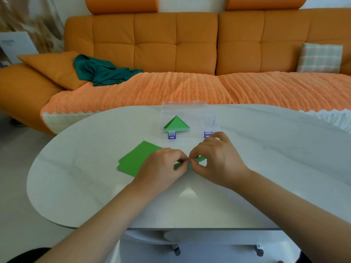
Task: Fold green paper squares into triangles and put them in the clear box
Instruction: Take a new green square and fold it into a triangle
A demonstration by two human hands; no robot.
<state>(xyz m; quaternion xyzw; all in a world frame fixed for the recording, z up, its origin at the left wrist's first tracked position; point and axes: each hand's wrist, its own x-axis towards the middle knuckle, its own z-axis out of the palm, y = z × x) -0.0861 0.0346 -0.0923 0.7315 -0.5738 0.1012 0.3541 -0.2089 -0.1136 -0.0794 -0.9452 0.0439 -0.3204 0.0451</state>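
Forearms [106, 221]: nearest us, both bare, reaching over the white surface [85, 183] toward the clear box [183, 111].
Left hand [161, 166]: we see it on the near side of the box, fingers curled, pinching the green paper [201, 159] at its middle.
Right hand [216, 158]: just in front of the box's right corner, fingertips meeting those of the left hand and pinching the same paper.
Green paper: a narrow strip shows between and beside the hands, in front of the box; we cannot tell how far it is folded.
Stack of green squares [136, 158]: flat on the surface, in front of the box and to its left, partly under the left hand.
Folded triangle [176, 125]: inside the box, at its left end.
Purple latches [172, 136]: two, on the box's near edge.
Sofa [171, 44]: orange, behind the box, with a teal cloth [102, 71] far to its left and a plaid cushion [320, 57] far to its right.
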